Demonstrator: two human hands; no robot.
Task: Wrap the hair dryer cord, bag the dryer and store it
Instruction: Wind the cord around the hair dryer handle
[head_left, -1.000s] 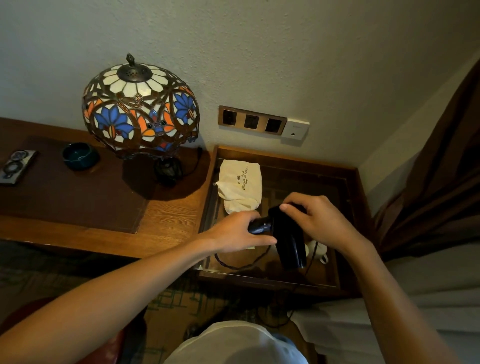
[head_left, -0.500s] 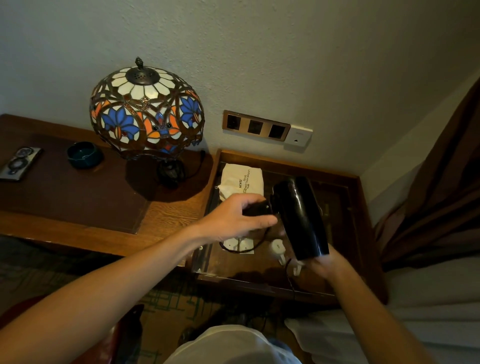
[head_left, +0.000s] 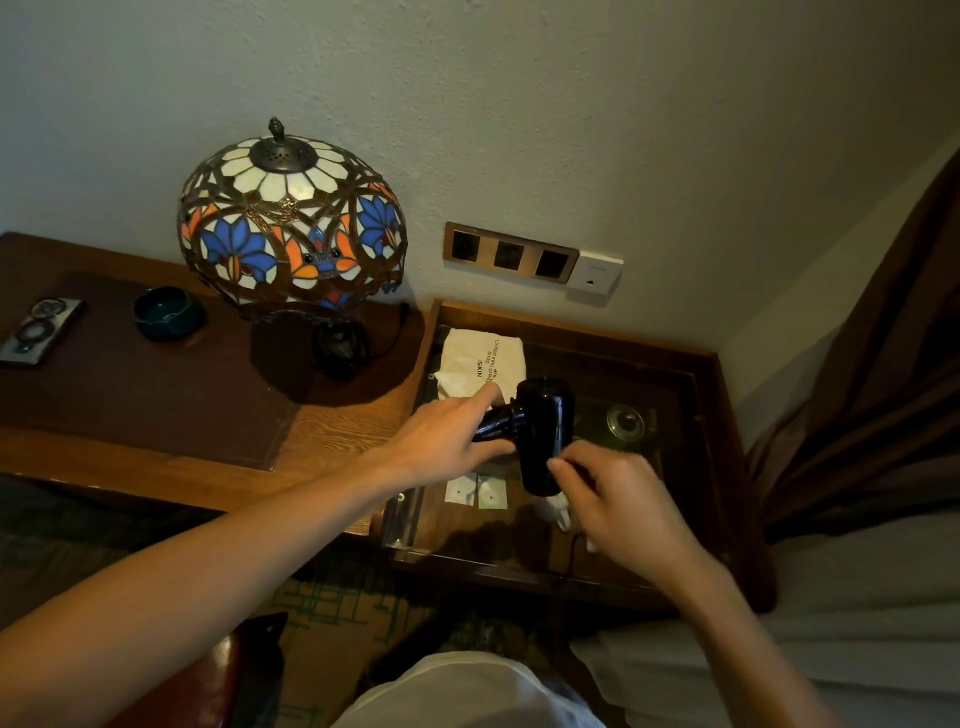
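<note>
Cloth bag (head_left: 483, 364), seemingly empty, on glass

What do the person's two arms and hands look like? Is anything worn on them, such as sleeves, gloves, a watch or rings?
Both forearms are bare as far as the picture shows; no sleeve reaches them. The left hand and right hand wear no gloves. No watch, bracelet or ring is visible on either wrist or on the fingers that show.

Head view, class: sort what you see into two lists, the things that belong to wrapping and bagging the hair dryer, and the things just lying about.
Belongs to the job:
- black hair dryer, handle held by the left hand
- right hand at the barrel's near end
- white plug
- cloth bag

Just lying about:
- stained-glass lamp
- teal ashtray
- wall sockets
</note>
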